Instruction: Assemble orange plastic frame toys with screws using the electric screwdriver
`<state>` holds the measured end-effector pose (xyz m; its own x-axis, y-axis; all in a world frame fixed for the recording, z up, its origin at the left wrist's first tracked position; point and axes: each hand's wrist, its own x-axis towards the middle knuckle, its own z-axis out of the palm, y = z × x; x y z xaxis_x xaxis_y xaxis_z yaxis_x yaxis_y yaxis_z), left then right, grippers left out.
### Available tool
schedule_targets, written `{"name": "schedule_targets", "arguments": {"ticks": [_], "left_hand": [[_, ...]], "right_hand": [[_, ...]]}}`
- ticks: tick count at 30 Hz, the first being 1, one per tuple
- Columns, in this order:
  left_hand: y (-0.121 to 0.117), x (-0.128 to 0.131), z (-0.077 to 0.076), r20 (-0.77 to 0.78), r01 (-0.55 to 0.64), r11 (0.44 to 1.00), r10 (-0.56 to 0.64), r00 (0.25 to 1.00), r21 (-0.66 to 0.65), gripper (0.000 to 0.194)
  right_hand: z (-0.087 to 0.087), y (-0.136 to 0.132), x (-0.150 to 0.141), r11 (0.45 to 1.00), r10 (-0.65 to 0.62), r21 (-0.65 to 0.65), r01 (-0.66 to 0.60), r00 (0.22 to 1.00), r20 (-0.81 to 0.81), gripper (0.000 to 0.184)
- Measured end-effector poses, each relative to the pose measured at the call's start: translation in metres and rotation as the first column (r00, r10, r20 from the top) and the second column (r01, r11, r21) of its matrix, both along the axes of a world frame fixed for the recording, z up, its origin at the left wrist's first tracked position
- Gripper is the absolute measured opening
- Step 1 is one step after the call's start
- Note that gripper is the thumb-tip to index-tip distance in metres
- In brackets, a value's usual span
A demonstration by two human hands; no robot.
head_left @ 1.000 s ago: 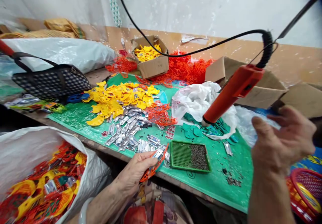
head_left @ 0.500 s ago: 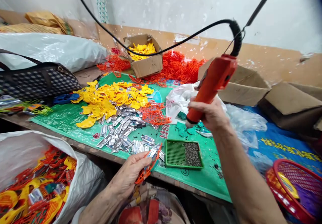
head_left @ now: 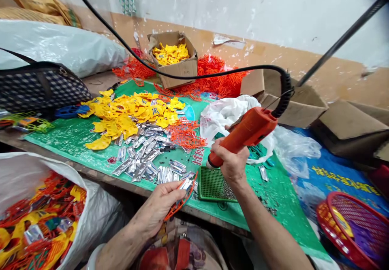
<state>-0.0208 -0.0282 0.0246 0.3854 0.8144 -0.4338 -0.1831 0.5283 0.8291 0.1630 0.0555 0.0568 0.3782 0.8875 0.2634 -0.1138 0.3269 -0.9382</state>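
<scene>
My left hand (head_left: 165, 199) pinches an orange plastic lattice piece (head_left: 182, 203) with a shiny metal plate (head_left: 186, 184) against it, near the table's front edge. In my right hand (head_left: 232, 162) is an orange electric screwdriver (head_left: 246, 134), tilted with its nose down to the left and its black cable rising behind. Its tip sits above the left part of a green screw tray (head_left: 212, 185). Small dark screws (head_left: 227, 191) lie at the tray's right side, partly hidden by my right wrist. Loose metal plates (head_left: 146, 152) are heaped left of the tray.
Yellow plastic pieces (head_left: 121, 118) and orange lattice pieces (head_left: 187, 134) lie beyond the plates. A cardboard box (head_left: 179, 73) stands at the back. A white sack (head_left: 100, 205) of assembled parts is front left, a red basket (head_left: 331, 237) right. The black cable (head_left: 206, 75) hangs across.
My right hand, open and apart from the hanging screwdriver at first, has closed around it and pulled it down and left over the tray. My left hand keeps its hold; the view has shifted right.
</scene>
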Motion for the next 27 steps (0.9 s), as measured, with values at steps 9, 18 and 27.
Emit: {"name": "schedule_targets", "arguments": {"ticks": [9, 18, 27], "left_hand": [[0.001, 0.001, -0.007, 0.189, 0.013, 0.997, 0.000, 0.982, -0.069, 0.030], [0.002, 0.001, -0.001, 0.197, -0.005, 0.991, 0.031, 0.980, -0.134, 0.033], [0.003, 0.006, 0.007, 0.156, -0.031, 0.989, 0.053, 0.986, -0.143, 0.033]], "right_hand": [[-0.007, 0.004, 0.000, 1.000, -0.016, -0.006, 0.016, 1.000, 0.009, 0.013], [-0.006, 0.002, -0.001, 1.000, -0.008, 0.009, 0.008, 1.000, 0.010, 0.010], [-0.009, 0.001, 0.000, 1.000, -0.011, -0.005, 0.012, 0.997, 0.081, 0.011]]}}
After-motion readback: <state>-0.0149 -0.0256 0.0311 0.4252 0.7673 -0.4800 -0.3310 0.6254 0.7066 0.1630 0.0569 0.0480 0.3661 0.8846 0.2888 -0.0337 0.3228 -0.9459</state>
